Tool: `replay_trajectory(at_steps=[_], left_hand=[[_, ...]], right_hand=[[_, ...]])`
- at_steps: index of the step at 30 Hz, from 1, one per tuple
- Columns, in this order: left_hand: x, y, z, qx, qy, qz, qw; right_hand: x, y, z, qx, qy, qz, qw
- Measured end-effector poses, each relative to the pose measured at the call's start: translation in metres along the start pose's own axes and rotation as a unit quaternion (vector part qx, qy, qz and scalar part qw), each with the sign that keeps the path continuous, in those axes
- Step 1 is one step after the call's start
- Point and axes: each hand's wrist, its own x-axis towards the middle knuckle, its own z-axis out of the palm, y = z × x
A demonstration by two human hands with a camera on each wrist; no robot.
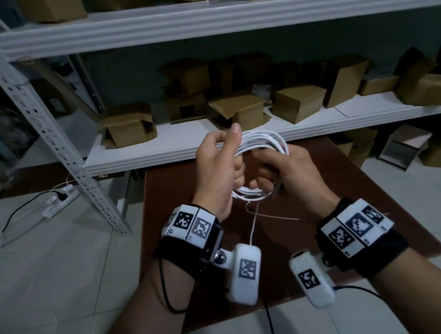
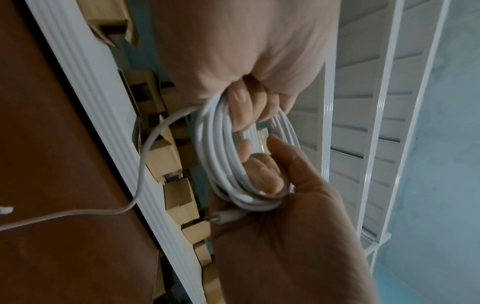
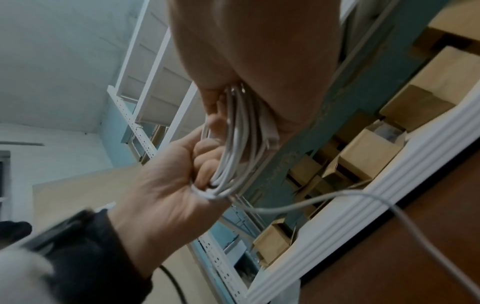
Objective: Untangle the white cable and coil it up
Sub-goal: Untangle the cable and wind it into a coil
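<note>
The white cable (image 1: 264,139) is wound into a coil of several loops, held in the air above the brown table (image 1: 354,192). My left hand (image 1: 214,173) grips the coil's left side with curled fingers, thumb pointing up. My right hand (image 1: 283,170) grips the right side, fingers curled through the loops. A loose tail (image 1: 254,226) hangs from the coil's bottom toward the table. In the left wrist view the coil (image 2: 215,156) passes under my left fingers (image 2: 244,111), and a plug end (image 2: 226,217) lies against my right hand (image 2: 298,236). In the right wrist view the loops (image 3: 233,144) run between my right hand (image 3: 259,51) and my left hand (image 3: 161,195).
A white metal shelf (image 1: 346,122) with several cardboard boxes (image 1: 126,125) stands right behind the table. Its perforated upright (image 1: 44,126) slants down at the left. A power strip (image 1: 61,198) lies on the tiled floor. A thin pale strand (image 1: 274,217) lies on the table.
</note>
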Motion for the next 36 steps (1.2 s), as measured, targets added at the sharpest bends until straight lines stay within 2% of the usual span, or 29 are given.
replay_trajectory(at_steps=[4, 8, 10, 12, 14, 16, 19, 24, 29, 36], left_hand=[[0.004, 0.002, -0.007, 0.089, -0.031, 0.040, 0.995], [0.001, -0.001, -0.008, 0.218, -0.082, 0.119, 0.965], [-0.005, -0.003, -0.005, 0.273, -0.110, 0.147, 0.944], [-0.009, -0.005, -0.002, 0.330, -0.124, 0.162, 0.922], [-0.012, -0.005, 0.001, 0.343, -0.126, 0.168, 0.915], [-0.011, -0.005, 0.004, 0.314, -0.115, 0.157, 0.929], [-0.009, -0.006, 0.006, 0.205, -0.095, 0.116, 0.967], [-0.006, -0.004, 0.005, 0.056, -0.073, 0.042, 0.995], [-0.008, -0.006, 0.006, -0.058, -0.046, -0.002, 0.997], [-0.006, 0.000, 0.000, -0.101, -0.124, -0.043, 0.986]], right_hand=[[0.002, -0.011, -0.014, -0.103, -0.063, -0.006, 0.993], [0.002, -0.013, -0.024, -0.245, -0.121, -0.029, 0.962], [0.002, -0.013, -0.027, -0.315, -0.130, -0.055, 0.939], [0.003, -0.014, -0.027, -0.408, -0.128, -0.104, 0.898], [0.003, -0.014, -0.026, -0.442, -0.127, -0.115, 0.881], [0.001, -0.013, -0.023, -0.409, -0.100, -0.105, 0.901], [-0.005, -0.010, -0.014, -0.325, -0.038, -0.079, 0.942], [-0.005, -0.012, -0.005, -0.158, 0.042, -0.037, 0.986], [-0.002, -0.009, 0.000, 0.018, 0.085, 0.012, 0.996], [0.006, -0.008, -0.007, 0.054, 0.113, 0.011, 0.992]])
